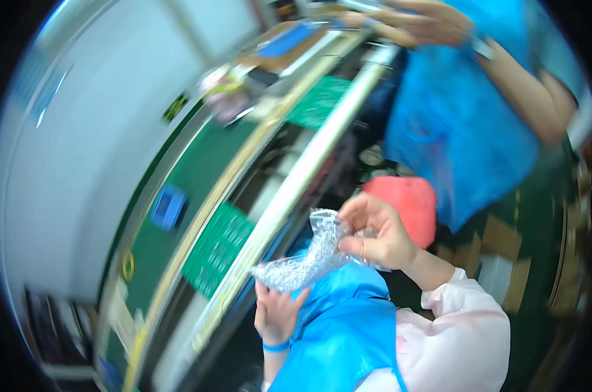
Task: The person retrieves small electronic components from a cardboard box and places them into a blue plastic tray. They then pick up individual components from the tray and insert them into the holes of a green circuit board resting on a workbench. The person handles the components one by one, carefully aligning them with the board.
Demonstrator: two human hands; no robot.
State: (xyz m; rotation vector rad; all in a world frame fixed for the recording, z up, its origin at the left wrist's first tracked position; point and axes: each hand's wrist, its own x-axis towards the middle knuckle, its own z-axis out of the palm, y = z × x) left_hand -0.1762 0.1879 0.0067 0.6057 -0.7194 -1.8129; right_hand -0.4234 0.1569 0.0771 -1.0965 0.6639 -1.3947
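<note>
Over my lap I hold a clear, crinkled plastic bag (302, 266) with silvery-looking contents. My right hand (384, 238) is closed on its upper right end, thumb and fingers pinching the film. Just below the bag's lower left end is my left hand (279, 317), its fingers apart and its palm turned up. The fingertips come up to the bag's edge; whether they touch it I cannot tell. A blue band circles my left wrist. What exactly lies inside the bag is blurred.
On my left runs a long workbench with a green belt (198, 163), a pale rail (296, 179) and green mats (219, 248). A blue tray (168, 208) sits on the belt. Across stands a co-worker in a blue apron (465, 130), near a red stool (407, 202). Open cardboard boxes (505, 245) stand at right.
</note>
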